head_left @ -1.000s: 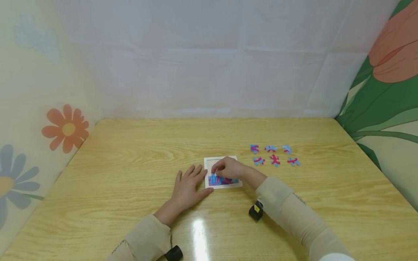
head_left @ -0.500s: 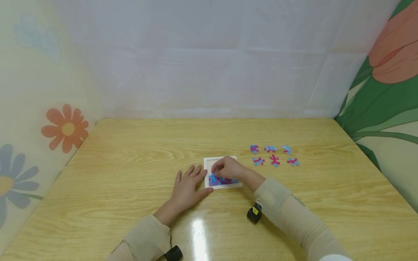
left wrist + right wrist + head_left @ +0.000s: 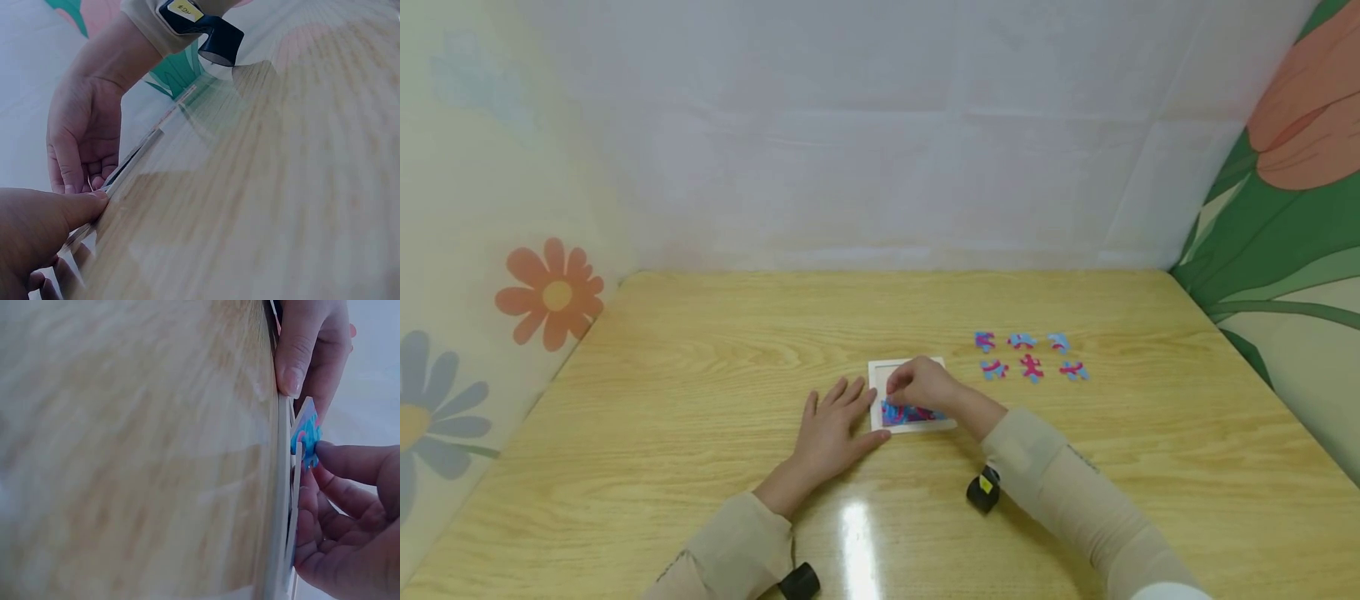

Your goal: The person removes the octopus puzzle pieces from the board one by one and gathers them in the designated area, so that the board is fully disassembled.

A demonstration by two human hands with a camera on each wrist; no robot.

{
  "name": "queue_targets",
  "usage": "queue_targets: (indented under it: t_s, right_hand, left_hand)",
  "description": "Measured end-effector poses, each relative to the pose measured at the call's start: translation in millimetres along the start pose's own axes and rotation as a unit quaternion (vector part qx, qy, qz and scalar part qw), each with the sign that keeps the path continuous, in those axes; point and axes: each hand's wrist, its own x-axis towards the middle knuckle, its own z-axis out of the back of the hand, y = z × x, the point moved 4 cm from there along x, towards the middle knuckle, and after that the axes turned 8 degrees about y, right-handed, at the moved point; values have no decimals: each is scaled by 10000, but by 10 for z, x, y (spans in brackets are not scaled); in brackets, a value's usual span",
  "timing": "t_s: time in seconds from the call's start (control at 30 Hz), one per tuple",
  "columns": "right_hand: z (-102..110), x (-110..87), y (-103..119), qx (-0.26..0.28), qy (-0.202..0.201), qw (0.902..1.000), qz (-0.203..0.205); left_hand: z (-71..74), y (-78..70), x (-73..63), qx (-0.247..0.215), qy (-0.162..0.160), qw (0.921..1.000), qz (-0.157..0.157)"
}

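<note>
A small white puzzle frame lies on the table, with blue, pink and purple pieces along its near side. My left hand rests spread on the table at the frame's left, its thumb and a fingertip at the border. Over the frame, my right hand bends its fingers down to the pieces. In the right wrist view its thumb and finger pinch a blue-and-pink jigsaw piece, which stands tilted up from the frame. My left thumb presses on the border close by.
Several loose jigsaw pieces lie in two rows on the wooden table, right of and behind the frame. A white cloth backdrop rises behind the table's far edge. Flower-painted panels stand on both sides.
My right forearm and wrist have shifted slightly left, while the fingers stay over the frame's left part. The left hand and loose pieces have kept their places.
</note>
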Motion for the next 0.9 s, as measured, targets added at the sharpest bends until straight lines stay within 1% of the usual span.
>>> queue_targets:
  t_s: [0.13,0.37,0.43,0.47,0.5,0.57,0.6,0.63,0.67,0.7,0.73,0.77,0.8,0.83,0.9]
  right_hand:
    - [-1,-2,6,-101,-69,9999,14]
    - [-13,-13,7,11,-91,9999,60]
    - [-16,-15,5,44,-107,9999,60]
    - [-19,-16,4,61,-109,9999,63]
    - [-23,-16,1,81,-107,9999,67]
    - [-30,-19,-1,136,-96,9998,85]
    - [-34,-20,-3,182,-72,9998,87]
    - [-38,-21,-3,215,-56,9997,102]
    - [-41,-23,-3,235,-41,9997,115]
    - [-40,-25,-3,243,-43,9996,118]
    - [-37,-26,-2,220,-55,9997,124]
    - [-34,-26,-2,212,-57,9997,110]
    - [-30,-28,1,192,-68,9997,115]
    - [-25,-30,3,138,-99,9998,124]
    - [-15,-30,5,51,-139,9998,101]
  left_hand:
    - [10,-12,-4,-19,-24,10000,-1]
    - [-2,-5,-1,-34,7,10000,12]
    - [5,-8,-4,-71,-54,10000,-24]
    - [18,-14,-6,-99,-162,9998,-58]
    - [39,-26,-10,-108,-346,9993,-126]
    - [104,-83,-30,-147,-883,9954,-336]
    - [147,-138,-48,-199,-1175,9915,-521]
    - [183,-206,-72,-245,-1462,9858,-784]
    - [215,-294,-101,-241,-1670,9799,-1067]
    - [230,-393,-131,-144,-1749,9749,-1371]
    - [230,-498,-160,-32,-1676,9720,-1646]
    - [209,-601,-186,135,-1460,9713,-1872]
    - [169,-694,-209,338,-1141,9713,-2058]
    - [114,-770,-230,565,-745,9723,-2140]
    - [-12,-866,-260,1029,112,9735,-2041]
